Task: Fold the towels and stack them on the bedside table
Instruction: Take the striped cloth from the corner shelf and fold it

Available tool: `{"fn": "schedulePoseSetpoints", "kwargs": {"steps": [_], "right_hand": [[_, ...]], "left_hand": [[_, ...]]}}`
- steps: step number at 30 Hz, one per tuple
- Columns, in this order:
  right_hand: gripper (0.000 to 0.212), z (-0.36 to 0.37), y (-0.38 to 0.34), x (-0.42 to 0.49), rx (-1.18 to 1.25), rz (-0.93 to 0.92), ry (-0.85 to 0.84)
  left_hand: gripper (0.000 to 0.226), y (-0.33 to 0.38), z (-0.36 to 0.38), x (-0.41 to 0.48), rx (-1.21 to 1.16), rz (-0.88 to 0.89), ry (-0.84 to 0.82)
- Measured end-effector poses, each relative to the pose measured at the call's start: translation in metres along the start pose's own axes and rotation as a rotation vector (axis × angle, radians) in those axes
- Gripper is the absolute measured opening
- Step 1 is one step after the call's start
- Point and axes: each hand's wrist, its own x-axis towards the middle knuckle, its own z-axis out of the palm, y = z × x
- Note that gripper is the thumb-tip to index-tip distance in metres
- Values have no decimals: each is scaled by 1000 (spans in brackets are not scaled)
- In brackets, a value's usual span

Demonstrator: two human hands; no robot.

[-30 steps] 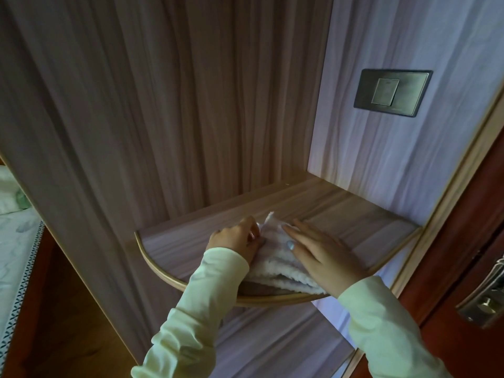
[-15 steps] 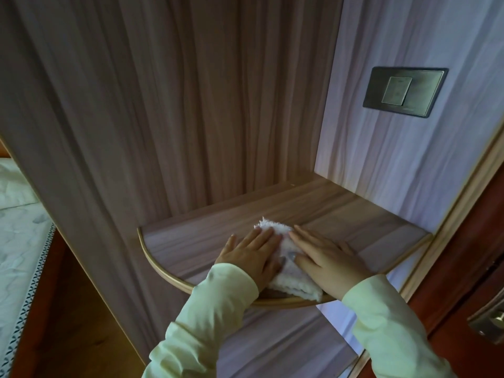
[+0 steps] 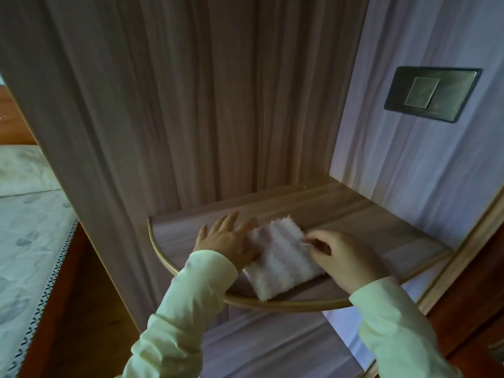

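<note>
A small white ribbed towel (image 3: 281,255), folded into a square, lies on the curved wooden bedside shelf (image 3: 354,214) near its front edge. My left hand (image 3: 227,240) lies flat with straight fingers against the towel's left side, partly on the shelf. My right hand (image 3: 335,255) is at the towel's right edge, its fingers curled and pinching that edge. Both arms wear pale yellow-green sleeves.
The shelf sits in a corner between a wood-grain back panel (image 3: 191,105) and a right wall panel with a dark switch plate (image 3: 432,93). A bed with a patterned cover (image 3: 24,227) lies to the left. A reddish-brown door (image 3: 485,309) stands at the right.
My left hand slid off the towel's top to its left side, uncovering the folded square. My right hand went from lying flat on the towel to pinching its right edge.
</note>
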Motion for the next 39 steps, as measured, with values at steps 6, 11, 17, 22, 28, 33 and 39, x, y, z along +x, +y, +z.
{"fn": "schedulePoseSetpoints", "kwargs": {"steps": [6,11,17,22,28,33,39], "right_hand": [[29,3,-6,6,12,-158,10],[48,21,-13,12,-268,-211,-295],[51,24,-14,12,-288,-180,-326],[61,26,-14,11,-278,-194,-302],[52,28,-12,9,-146,-213,-239],[59,27,-16,5,220,-232,-119],[70,24,-26,5,484,-44,81]], "left_hand": [[38,2,-2,-25,-169,2,269],[51,12,13,-26,0,115,37],[57,6,10,-17,-153,-102,58],[55,1,5,-7,-201,-276,70],[48,1,1,1,-369,-310,94],[24,5,-1,-3,-786,-257,240],[27,1,-10,-15,-1359,-173,269]]}}
